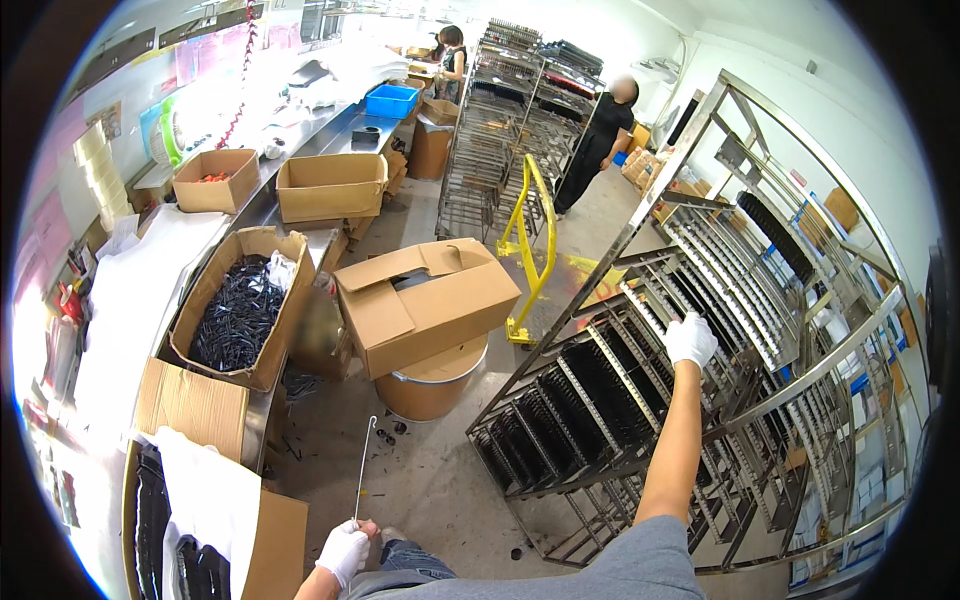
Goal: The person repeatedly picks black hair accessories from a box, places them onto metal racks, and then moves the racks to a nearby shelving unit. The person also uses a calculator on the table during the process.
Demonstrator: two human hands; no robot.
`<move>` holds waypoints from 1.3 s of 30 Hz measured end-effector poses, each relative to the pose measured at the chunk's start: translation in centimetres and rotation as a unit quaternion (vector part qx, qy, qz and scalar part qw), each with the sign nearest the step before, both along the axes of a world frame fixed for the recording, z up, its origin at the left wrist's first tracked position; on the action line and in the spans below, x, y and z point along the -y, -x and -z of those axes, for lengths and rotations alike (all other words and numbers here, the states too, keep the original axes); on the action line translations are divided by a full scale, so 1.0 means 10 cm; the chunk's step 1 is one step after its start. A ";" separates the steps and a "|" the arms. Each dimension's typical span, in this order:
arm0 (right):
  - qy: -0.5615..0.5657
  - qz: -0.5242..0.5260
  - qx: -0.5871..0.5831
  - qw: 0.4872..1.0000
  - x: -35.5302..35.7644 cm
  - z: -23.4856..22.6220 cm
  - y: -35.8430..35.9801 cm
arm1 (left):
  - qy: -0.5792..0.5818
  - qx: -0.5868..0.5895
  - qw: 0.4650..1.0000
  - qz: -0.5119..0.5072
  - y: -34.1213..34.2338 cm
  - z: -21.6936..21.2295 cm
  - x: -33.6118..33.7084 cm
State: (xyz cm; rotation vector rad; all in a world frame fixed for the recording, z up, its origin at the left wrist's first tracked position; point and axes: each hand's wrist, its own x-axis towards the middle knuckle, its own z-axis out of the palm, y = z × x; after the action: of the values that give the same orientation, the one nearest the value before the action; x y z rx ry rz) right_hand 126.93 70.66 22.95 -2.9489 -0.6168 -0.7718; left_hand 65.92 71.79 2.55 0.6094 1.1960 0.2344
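Observation:
My left hand (345, 550), in a white glove, is closed around the lower end of a thin metal rod (364, 468) that points up and has a small hook at its top. My right hand (690, 340), also gloved, reaches out and rests on a rail of a tall steel rack (620, 400). The rack's shelves are lined with rows of small black parts. Whether the right fingers grip the rail is hard to tell.
An open cardboard box (425, 300) sits on a round fibre drum (432, 385) ahead. A box of black parts (240, 310) rests on the steel bench at left, with more boxes behind. A yellow hand truck (530, 250) stands mid-floor. Two people stand by far racks.

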 end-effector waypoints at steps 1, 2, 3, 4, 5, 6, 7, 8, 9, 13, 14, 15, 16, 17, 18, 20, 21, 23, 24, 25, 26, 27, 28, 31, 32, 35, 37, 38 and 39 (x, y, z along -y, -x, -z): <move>0.001 0.003 0.001 1.000 0.01 0.03 -0.05 | 0.009 -0.012 1.000 -0.004 -0.01 0.01 -0.01; 0.003 0.000 0.002 1.000 0.01 0.06 -0.11 | -0.002 0.001 1.000 0.019 -0.01 0.02 -0.02; -0.001 -0.016 0.020 1.000 0.03 0.10 -0.14 | -0.006 0.007 1.000 0.025 -0.02 0.04 -0.03; 0.011 -0.006 -0.035 0.999 0.05 0.10 -0.17 | 0.003 -0.028 0.999 0.017 -0.01 0.05 -0.03; -0.023 -0.035 0.017 0.999 0.07 0.14 -0.16 | -0.023 -0.054 0.997 0.042 -0.01 0.07 -0.03; -0.055 -0.065 0.071 0.994 0.10 0.11 -0.16 | -0.069 -0.051 0.994 0.064 0.01 0.10 -0.03; -0.082 -0.095 0.124 0.984 0.11 0.14 -0.12 | -0.136 -0.078 0.982 0.105 0.01 0.12 -0.02; 0.012 -0.023 -0.008 1.000 0.14 0.09 -0.11 | -0.180 -0.083 0.973 0.120 0.03 0.15 -0.02; 0.022 -0.003 -0.008 1.000 0.12 0.10 -0.08 | -0.141 -0.108 0.972 0.155 0.04 0.17 -0.02; 0.009 -0.025 0.033 0.999 0.02 0.03 0.03 | -0.178 -0.085 0.974 0.113 0.11 0.27 -0.03; 0.006 -0.025 0.073 0.997 0.03 0.02 0.05 | -0.197 -0.089 0.968 0.127 0.13 0.29 -0.03; -0.023 -0.013 0.045 0.999 -0.01 0.01 0.06 | -0.166 -0.075 0.977 0.110 0.13 0.30 -0.02; -0.057 -0.025 0.006 0.998 0.01 0.01 0.08 | -0.117 -0.076 0.984 0.112 0.14 0.31 -0.01; -0.009 -0.009 0.020 1.000 -0.01 0.01 0.08 | -0.103 -0.048 0.991 0.077 0.11 0.31 0.00; 0.000 0.031 -0.002 1.000 -0.01 0.01 0.09 | -0.094 -0.059 0.989 0.094 0.11 0.31 -0.01; 0.004 -0.001 -0.001 1.000 -0.02 0.00 0.08 | -0.145 -0.073 0.981 0.103 0.05 0.28 -0.02; 0.008 -0.003 -0.004 1.000 -0.01 -0.02 0.06 | -0.102 -0.047 0.991 0.072 0.01 0.25 -0.02; 0.020 0.015 -0.033 0.999 -0.01 -0.05 0.06 | -0.052 -0.022 0.998 0.035 -0.04 0.19 -0.01; 0.018 0.012 -0.007 1.000 0.00 -0.03 0.08 | -0.051 -0.015 0.998 0.027 -0.04 0.16 -0.01; 0.039 0.032 -0.036 0.998 -0.01 -0.06 0.07 | -0.041 -0.016 0.999 0.011 -0.05 0.13 -0.01; 0.046 0.035 -0.011 0.998 -0.01 -0.05 0.10 | -0.040 -0.003 0.999 0.014 -0.05 0.10 -0.01; 0.043 0.040 -0.008 0.998 -0.02 -0.06 0.10 | -0.031 0.004 0.999 0.012 -0.04 0.08 -0.01; 0.033 0.029 0.005 0.999 -0.02 -0.05 0.11 | -0.015 -0.011 1.000 0.005 -0.03 0.06 -0.02; 0.039 0.025 -0.006 0.999 -0.04 -0.02 0.10 | 0.002 0.029 1.000 -0.007 -0.03 0.03 -0.04; 0.045 0.029 0.003 0.999 -0.04 -0.02 0.08 | -0.002 0.026 1.000 -0.005 -0.03 0.02 -0.05; 0.047 0.022 0.009 0.999 -0.02 0.02 0.04 | -0.012 0.026 0.999 0.014 -0.05 0.03 -0.05; 0.047 0.017 0.023 0.998 -0.01 0.04 0.01 | -0.029 0.000 0.999 0.036 -0.07 0.04 -0.05; 0.050 0.019 0.013 0.998 -0.01 0.04 0.01 | -0.037 0.005 0.998 0.042 -0.08 0.06 -0.04; 0.052 0.020 0.009 0.998 -0.01 0.05 0.00 | -0.043 0.000 0.998 0.050 -0.09 0.07 -0.04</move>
State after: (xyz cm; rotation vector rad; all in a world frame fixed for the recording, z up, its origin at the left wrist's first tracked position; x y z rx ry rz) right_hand 126.89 70.77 22.47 -3.0611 -0.6210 -0.7930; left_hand 66.81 72.23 1.87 0.7426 1.1560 0.2035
